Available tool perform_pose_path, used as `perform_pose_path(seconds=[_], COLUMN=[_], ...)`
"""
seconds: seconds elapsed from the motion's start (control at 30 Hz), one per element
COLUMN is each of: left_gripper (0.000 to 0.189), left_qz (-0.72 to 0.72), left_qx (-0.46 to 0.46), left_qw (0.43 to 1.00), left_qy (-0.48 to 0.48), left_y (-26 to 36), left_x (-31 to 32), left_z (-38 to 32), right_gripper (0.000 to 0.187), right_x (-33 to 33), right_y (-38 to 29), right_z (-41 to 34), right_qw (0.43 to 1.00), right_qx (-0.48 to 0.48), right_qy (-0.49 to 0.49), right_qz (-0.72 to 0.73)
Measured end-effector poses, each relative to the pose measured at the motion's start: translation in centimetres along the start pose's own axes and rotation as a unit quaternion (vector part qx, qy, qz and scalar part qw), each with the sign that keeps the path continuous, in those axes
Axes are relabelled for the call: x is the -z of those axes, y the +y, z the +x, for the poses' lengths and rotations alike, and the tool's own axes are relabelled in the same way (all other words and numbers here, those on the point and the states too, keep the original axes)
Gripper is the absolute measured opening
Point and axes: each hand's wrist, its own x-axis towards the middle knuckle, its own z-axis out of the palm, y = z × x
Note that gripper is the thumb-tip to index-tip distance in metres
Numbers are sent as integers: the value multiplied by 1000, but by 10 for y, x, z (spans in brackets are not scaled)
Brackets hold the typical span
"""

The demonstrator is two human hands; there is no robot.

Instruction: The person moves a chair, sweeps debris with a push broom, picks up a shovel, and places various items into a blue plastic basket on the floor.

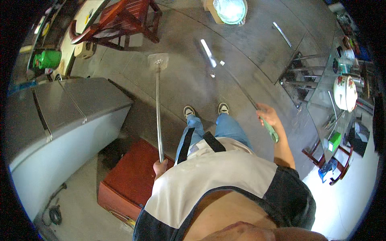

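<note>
My left hand (160,167) is closed around the upper end of a long metal-handled dustpan (158,99). The dustpan's flat pan, with small pale bits on it, rests by the floor ahead and to the left. In my right hand (267,115) is the green grip of a long, thin dark-shafted tool (241,87). This shaft slants forward to the left; its far end is blurred, so its kind cannot be told. Near that end a small white scrap (222,63) and another small pale piece (213,74) lie on the floor, beside a bright elongated patch.
A grey-topped white cabinet or freezer (69,126) and a red-brown wooden box (129,174) stand left. A wooden chair (120,24) is ahead left. A lined bin (230,12) stands ahead. On the right, a glass table (319,99) bears a floral enamel pot (340,93).
</note>
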Motion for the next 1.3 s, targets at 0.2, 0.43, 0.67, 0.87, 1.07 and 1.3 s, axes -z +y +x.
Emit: perform_pose_path(seconds=[0.2,0.43,0.67,0.87,1.07,1.3], left_gripper=[25,27,26,26,27,26], left_qz=[160,264,334,316,337,296], left_qx=[-15,-75,-94,-64,-96,-85], left_qw=[987,961,935,943,933,949], left_qy=[-24,-42,-68,-79,-77,-73], left_y=[56,92,100,108,114,96], left_x=[40,62,62,63,69,73], left_z=[26,33,53,61,63,55], right_gripper=[44,49,37,49,40,39], right_x=[-34,-103,-130,-70,5,-99], right_y=[-33,86,114,99,112,135], right_z=[124,170,26,35,156,134], right_qw=[882,925,895,904,830,947], right_qx=[102,-32,-8,20,5,-118], right_qy=[194,241,167,240,285,236], right_qz=[-417,-293,-413,-354,-480,-183])
